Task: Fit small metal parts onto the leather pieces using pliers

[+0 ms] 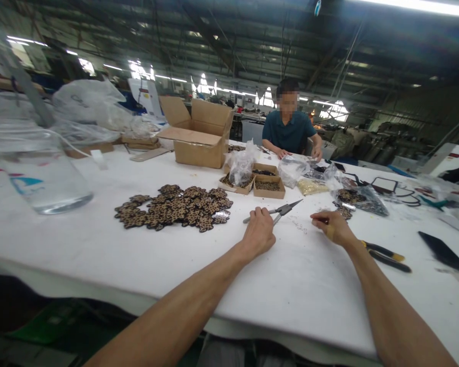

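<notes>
My left hand [258, 234] is closed around slim needle-nose pliers [286, 208], whose tips point right and away over the white table [99, 239]. My right hand [333, 226] rests on the table with its fingers curled in a pinch; what they hold is too small to make out. Tiny loose bits [300, 224] lie on the cloth between both hands. A heap of several brown patterned flower-shaped pieces [176, 206] lies to the left of my left hand.
Black-and-yellow pliers [386, 256] lie just right of my right wrist. Small cardboard trays [268, 186] and plastic bags of parts sit beyond the hands. An open carton [199, 135] stands behind, a clear jar [42, 173] at left. A person in a teal shirt [289, 133] sits opposite.
</notes>
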Action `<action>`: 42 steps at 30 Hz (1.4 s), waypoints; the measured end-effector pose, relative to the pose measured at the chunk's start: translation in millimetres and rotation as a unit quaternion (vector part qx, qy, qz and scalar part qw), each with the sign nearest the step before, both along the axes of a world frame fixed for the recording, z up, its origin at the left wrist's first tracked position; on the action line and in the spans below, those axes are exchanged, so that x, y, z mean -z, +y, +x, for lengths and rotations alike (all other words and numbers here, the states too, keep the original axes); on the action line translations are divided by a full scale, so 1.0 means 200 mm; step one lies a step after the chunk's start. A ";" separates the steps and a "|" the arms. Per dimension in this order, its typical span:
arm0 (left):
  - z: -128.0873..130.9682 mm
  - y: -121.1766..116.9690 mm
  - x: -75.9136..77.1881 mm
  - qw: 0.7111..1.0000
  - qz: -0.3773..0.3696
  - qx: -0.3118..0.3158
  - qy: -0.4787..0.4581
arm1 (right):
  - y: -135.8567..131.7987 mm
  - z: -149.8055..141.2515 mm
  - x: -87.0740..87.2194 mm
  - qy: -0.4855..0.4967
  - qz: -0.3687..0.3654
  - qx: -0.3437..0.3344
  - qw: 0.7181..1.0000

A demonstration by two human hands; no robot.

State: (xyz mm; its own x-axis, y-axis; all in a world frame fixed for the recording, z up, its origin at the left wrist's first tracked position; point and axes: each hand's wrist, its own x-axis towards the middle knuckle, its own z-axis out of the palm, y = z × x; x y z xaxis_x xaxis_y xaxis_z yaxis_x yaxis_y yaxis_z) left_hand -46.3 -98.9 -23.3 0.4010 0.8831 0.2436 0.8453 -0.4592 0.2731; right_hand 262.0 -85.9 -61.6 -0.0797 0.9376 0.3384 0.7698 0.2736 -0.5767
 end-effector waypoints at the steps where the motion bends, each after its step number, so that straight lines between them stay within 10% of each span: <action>1: 0.00 0.00 0.00 1.000 0.002 0.000 -0.001 | 0.00 0.03 0.00 -0.009 0.018 0.021 1.000; 10: 0.00 0.01 0.00 1.000 0.005 -0.007 -0.015 | 0.04 0.06 0.07 -0.178 0.016 0.012 0.984; 32: 0.01 0.01 0.03 1.000 0.013 -0.012 0.007 | 0.01 0.05 -0.01 -0.103 -0.081 -0.004 0.991; 42: 0.01 0.00 0.04 0.999 0.029 0.012 -0.003 | -0.04 -0.02 -0.09 0.321 0.011 -0.025 0.947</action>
